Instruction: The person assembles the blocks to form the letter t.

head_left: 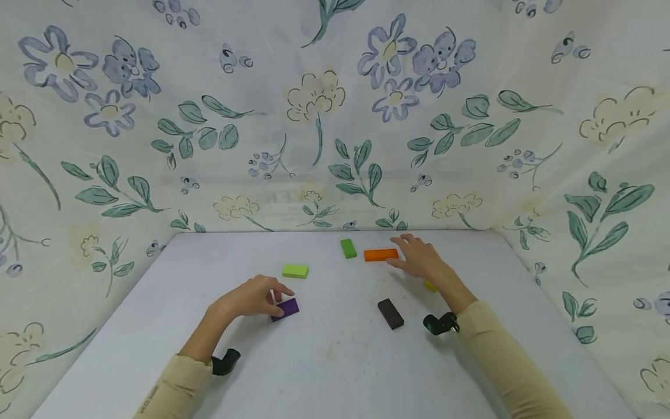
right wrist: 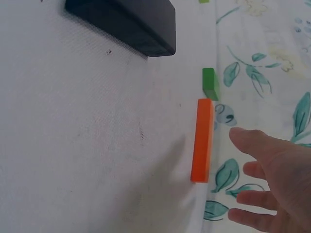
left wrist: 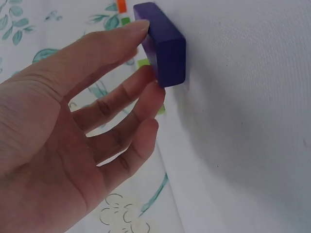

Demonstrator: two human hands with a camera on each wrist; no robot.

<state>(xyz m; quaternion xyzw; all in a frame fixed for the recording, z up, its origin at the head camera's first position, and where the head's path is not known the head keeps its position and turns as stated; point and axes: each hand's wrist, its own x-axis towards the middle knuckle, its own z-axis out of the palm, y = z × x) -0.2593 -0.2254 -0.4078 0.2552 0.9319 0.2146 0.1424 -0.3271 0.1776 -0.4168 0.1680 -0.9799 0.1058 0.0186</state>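
My left hand point(head_left: 253, 297) is at a purple block point(head_left: 288, 308) on the white table, its thumb tip overlapping the block in view. In the left wrist view the fingers are loosely bent and spread beside the purple block point(left wrist: 170, 53); firm contact cannot be made out. Farther back, my right hand point(head_left: 419, 257) hovers by the right end of an orange block point(head_left: 379, 255). The right wrist view has that hand's thumb and fingers point(right wrist: 257, 199) apart, with a gap to the orange block point(right wrist: 201, 141).
A black block point(head_left: 390, 314) lies between the arms. A green block point(head_left: 348, 248) is left of the orange one, and a lime block point(head_left: 295, 271) lies behind the purple one. The right forearm partly hides a yellow block point(head_left: 430, 286). Floral cloth point(head_left: 314, 174) hangs behind the table point(head_left: 335, 378).
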